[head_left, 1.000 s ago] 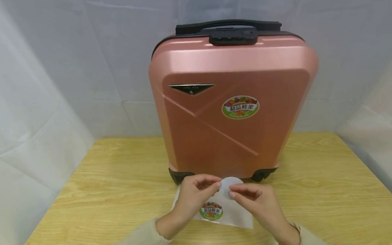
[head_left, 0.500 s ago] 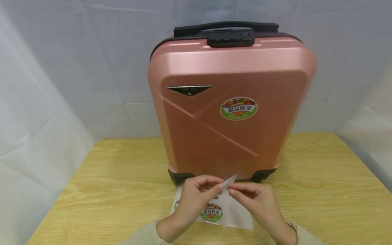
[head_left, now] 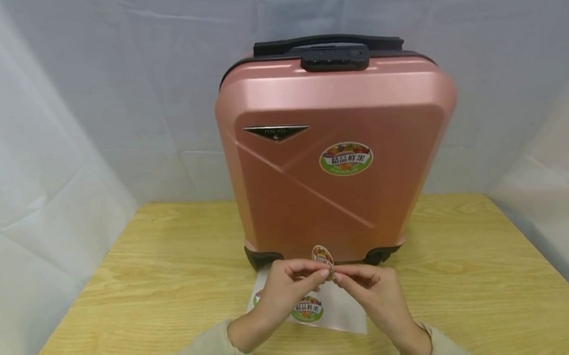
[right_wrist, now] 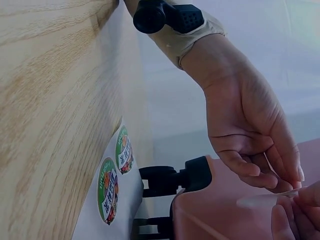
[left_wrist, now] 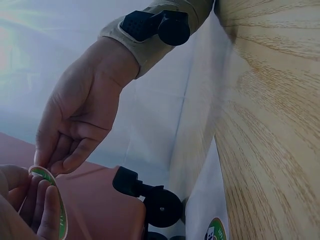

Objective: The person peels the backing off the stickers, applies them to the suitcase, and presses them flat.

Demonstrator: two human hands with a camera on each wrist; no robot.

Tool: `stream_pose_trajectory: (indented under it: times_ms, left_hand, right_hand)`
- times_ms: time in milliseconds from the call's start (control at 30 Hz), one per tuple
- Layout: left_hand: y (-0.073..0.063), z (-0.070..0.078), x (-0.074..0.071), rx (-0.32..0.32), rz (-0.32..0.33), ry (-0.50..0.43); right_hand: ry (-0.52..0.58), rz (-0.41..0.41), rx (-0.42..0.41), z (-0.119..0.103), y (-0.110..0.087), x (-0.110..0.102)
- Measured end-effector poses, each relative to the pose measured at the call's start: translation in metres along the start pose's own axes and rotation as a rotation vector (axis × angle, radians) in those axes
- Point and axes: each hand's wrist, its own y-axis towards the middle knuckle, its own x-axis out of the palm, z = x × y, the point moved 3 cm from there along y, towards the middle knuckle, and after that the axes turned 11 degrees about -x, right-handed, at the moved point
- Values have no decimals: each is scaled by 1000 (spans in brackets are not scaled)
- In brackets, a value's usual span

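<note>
An oval fruit sticker [head_left: 322, 256], slightly bent, is pinched at its edge between the thumb and fingertips of my left hand [head_left: 280, 292]. My right hand [head_left: 381, 298] pinches the same sticker from the right side, so the fingertips of both hands nearly meet. Its printed face is turned toward the head camera. Below the hands lies a white sticker sheet [head_left: 342, 309] with printed stickers, one [head_left: 308, 309] plain to see and another partly covered by my left hand. Behind stands a pink suitcase [head_left: 283, 204] bearing one such sticker [head_left: 346, 159] on its front.
The suitcase stands upright on the wooden table [head_left: 163, 278], its black wheels [head_left: 381, 254] at the bottom and a black handle [head_left: 330, 39] on top. A dark triangular badge [head_left: 276, 131] sits at its upper left. White sheeting [head_left: 75, 107] hangs behind and at the sides.
The sticker has turned over between my fingers, from its white back to edge-on and then to its printed side. Both hands have stayed nearly in place over the sheet.
</note>
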Motion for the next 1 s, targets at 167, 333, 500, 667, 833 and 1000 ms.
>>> stream_pose_trajectory:
  times_ms: [167, 333, 500, 667, 833, 1000]
  left_hand:
    - [0, 0, 0, 29, -11, 19]
    - [1, 0, -1, 20, -7, 31]
    - [1, 0, -7, -6, 47, 74]
    - [3, 0, -15, 11, 103, 69]
    - [6, 0, -21, 0, 126, 58]
    - [10, 1, -23, -24, 131, 51]
  right_hand:
    - [7, 7, -26, 0, -1, 0]
    - [32, 8, -16, 1, -1, -2]
    - [37, 30, -8, 0, -2, -6]
    - [13, 73, 18, -1, -1, -12]
    - [-31, 112, 85, -2, -2, -18]
    - [-6, 144, 110, -6, 0, -21]
